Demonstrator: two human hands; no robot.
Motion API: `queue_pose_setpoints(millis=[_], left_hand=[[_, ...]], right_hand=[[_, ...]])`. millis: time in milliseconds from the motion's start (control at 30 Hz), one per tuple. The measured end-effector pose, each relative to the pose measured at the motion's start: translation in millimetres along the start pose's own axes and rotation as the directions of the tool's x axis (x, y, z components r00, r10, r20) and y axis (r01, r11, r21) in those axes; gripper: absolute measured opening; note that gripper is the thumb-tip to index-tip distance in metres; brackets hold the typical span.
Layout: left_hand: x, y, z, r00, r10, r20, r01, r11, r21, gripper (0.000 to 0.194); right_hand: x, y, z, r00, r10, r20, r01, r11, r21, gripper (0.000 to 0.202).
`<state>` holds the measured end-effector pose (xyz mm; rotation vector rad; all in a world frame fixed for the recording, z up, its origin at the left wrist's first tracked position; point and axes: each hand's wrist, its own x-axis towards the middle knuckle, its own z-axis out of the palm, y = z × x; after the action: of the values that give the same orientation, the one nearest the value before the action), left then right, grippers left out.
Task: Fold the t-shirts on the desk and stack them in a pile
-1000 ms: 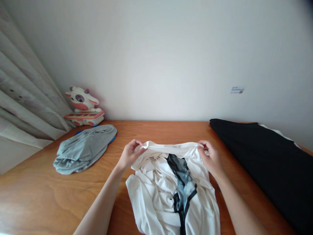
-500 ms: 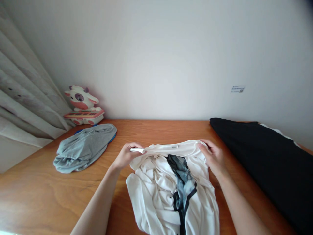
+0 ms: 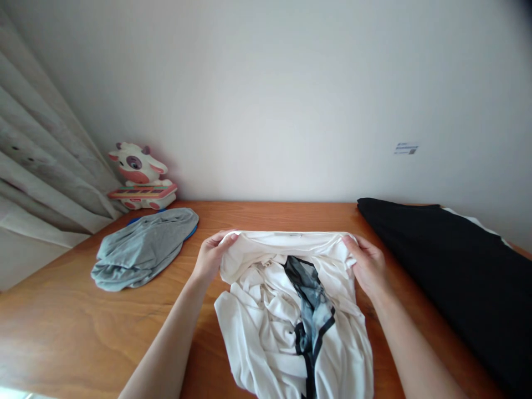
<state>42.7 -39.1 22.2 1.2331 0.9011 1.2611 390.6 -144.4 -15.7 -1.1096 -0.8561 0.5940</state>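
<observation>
A white garment with a grey and black patterned strip down its middle lies crumpled at the front of the wooden table. Its upper edge is lifted and stretched between both hands. My left hand pinches the left corner of that edge, thumb on top. At the right corner, my right hand is closed on the same cloth, its other fingers partly behind the fabric. A small label shows faintly inside the edge, midway between the hands.
On the left of the wooden table lies a crumpled grey cloth over something blue. A cow toy with a keyboard stands behind it, beside a curtain. Black fabric covers the right side. A pale wall rises behind.
The lifted edge has been pulled straighter and slightly up. My left hand has shifted its hold on the left corner, and my right hand has moved a little outward.
</observation>
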Motion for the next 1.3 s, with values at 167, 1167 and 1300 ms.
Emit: queue_pose_setpoints(millis=[167,1167,1300], left_hand=[[-1,-1,0.6,1.000,-0.028,0.003,0.029,0.999,-0.024,0.041],[35,89,31.0,0.694,0.346,0.631,-0.718,0.272,0.641,0.061],[36,88,32.1,0.652,0.329,0.683,-0.750,0.149,0.644,0.058]], right_hand=[[-2,-3,2,1.000,0.016,-0.024,-0.017,0.999,-0.049,0.038],[62,-103,28,0.767,-0.428,0.478,0.642,0.513,-0.571,0.022],[58,-106,27,0.755,-0.359,0.549,0.649,0.528,-0.548,0.025]])
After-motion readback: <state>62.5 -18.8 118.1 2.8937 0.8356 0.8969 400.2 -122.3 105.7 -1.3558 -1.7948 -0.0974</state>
